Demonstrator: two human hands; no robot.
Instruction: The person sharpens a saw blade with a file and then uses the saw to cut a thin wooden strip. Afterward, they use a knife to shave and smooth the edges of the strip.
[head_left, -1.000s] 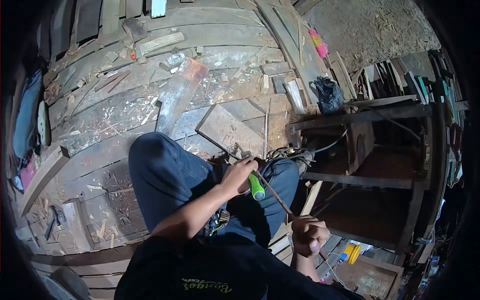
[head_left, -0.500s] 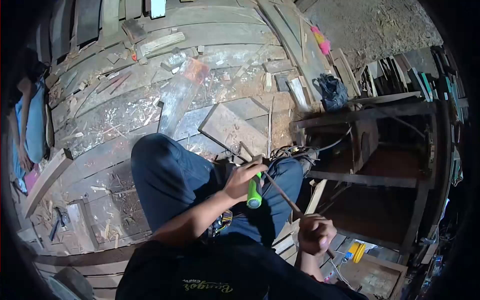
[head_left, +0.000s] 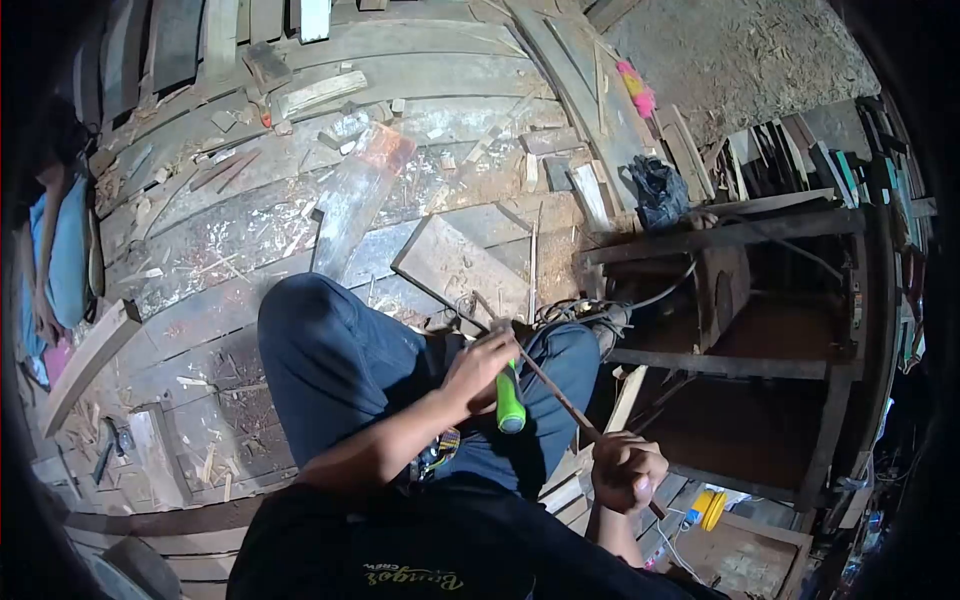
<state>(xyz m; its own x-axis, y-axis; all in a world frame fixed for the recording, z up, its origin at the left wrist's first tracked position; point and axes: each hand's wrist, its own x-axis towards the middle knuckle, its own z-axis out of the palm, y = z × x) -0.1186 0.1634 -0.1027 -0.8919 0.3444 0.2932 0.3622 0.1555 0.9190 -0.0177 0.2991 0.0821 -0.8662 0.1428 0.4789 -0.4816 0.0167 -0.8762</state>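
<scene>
My left hand [head_left: 480,372] is closed around a tool with a bright green handle [head_left: 510,400]; its working end is hidden by the fingers and blurred, so its kind cannot be told. A long, thin brown rod [head_left: 553,385] runs slantwise past my left fingertips, above my bent knee. Lower right, my right hand [head_left: 628,472] is wrapped around that rod, and its end sticks out below the fist. The tool's front seems to lie against or very near the rod.
A flat board [head_left: 465,265] and tangled cables [head_left: 585,312] lie beyond my legs. To the right stands a dark wooden frame [head_left: 720,362] with a black plastic bag [head_left: 658,190] by its corner. Another person's arm [head_left: 45,260] shows at far left. Wood scraps litter the plank floor.
My left hand has shifted slightly left and down, with the green handle tilting lower. My right hand stays nearly in place, still gripping the rod.
</scene>
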